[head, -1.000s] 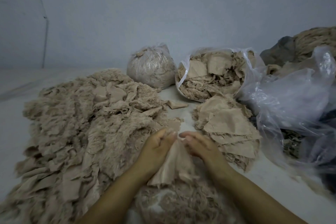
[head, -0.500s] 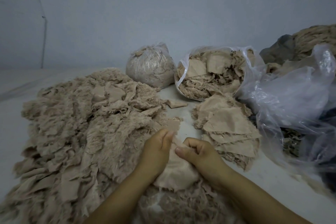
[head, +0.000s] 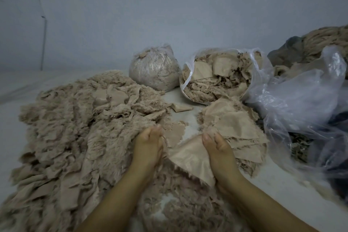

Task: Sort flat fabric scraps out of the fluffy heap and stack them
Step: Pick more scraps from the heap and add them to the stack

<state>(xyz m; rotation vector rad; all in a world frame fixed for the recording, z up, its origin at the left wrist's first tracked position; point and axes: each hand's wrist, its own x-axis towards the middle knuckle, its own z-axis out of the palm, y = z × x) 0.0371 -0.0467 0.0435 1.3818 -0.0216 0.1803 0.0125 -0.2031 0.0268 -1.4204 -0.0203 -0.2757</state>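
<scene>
Flat scrap [head: 190,158] drawn taut between two hands over the near edge of the fluffy heap [head: 75,137]; the left hand [head: 148,147] pinches one upper corner with fingers curled tight together, the right hand [head: 216,149] pinches the opposite corner, its fingers likewise curled and pressed on the cloth; a second earlier the hands met almost fingertip to fingertip above a bunched, hanging piece, and half a second earlier they were only beginning to part; they now stand well apart, and the scrap lies spread as a smooth, sheeny panel between the forearms, its lower edge frayed; the change marks the piece as freed from the pile and flattened, hence ready, by judgement, for transfer; the stack of flat scraps [head: 235,128] lies just beside the right hand, touching or nearly touching its fingers, so the remaining move appears short and rightward; the risk lies in the limp cloth folding as tension is released; beyond, an open clear bag of scraps [head: 216,79] and a tied bag [head: 154,68] stand at the far side, a loose plastic sheet [head: 301,103] lies to the right, and one stray scrap [head: 179,107] rests alone on the pale surface between heap and stack; much of the heap remains unsorted.
</scene>
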